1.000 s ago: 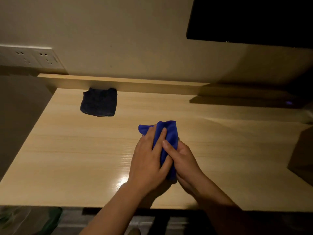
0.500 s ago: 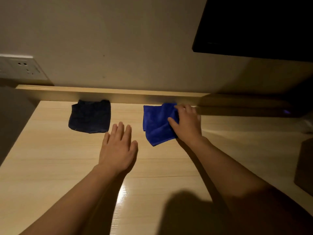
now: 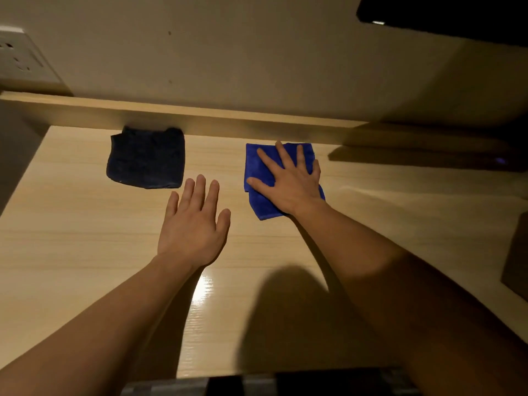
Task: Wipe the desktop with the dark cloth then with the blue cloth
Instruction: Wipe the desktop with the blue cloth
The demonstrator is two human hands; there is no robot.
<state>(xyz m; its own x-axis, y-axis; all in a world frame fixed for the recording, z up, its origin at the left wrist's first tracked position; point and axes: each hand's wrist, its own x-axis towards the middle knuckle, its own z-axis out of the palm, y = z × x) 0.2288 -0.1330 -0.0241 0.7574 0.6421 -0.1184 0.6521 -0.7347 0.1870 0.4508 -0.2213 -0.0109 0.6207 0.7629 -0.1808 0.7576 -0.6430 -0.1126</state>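
A folded dark cloth [image 3: 145, 158] lies flat at the back left of the light wooden desktop [image 3: 71, 238]. To its right lies the blue cloth [image 3: 257, 164], folded, near the back ledge. My right hand [image 3: 288, 181] rests flat on top of the blue cloth with fingers spread, covering its right half and not gripping it. My left hand [image 3: 194, 224] is flat over the desktop between the two cloths and nearer to me, fingers apart, holding nothing.
A raised wooden ledge [image 3: 228, 118] runs along the back below the wall. A wall socket [image 3: 20, 61] is at the upper left, a dark screen [image 3: 457, 15] at the upper right. A dark object [image 3: 517, 258] stands at the desk's right edge.
The blue cloth went from both hands near the front to the back of the desk. My right hand opened from gripping it to lying flat on it. My left hand came off.
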